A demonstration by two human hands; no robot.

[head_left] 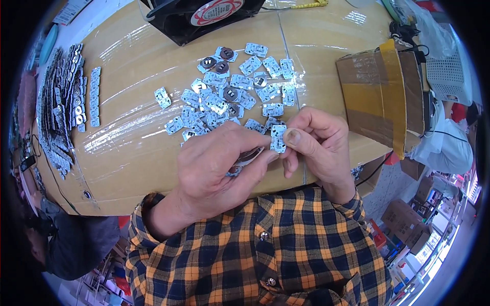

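Your left hand (212, 166) and right hand (321, 148) pinch one circuit board (277, 138). Loose boards (214, 103) — at eleven o'clock — lie heaped.

A black fan (176, 23) with a round red-and-white label stands at the far edge. On the right sits a cardboard box (365, 99) banded with yellow tape, a white perforated basket (449, 79) beyond it. Brown cartons (403, 220) lie near right; a dark-clothed person (84, 242) is near left.

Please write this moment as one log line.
left hand, right hand: holding small circuit board; beyond: loose boards; right side: cardboard box
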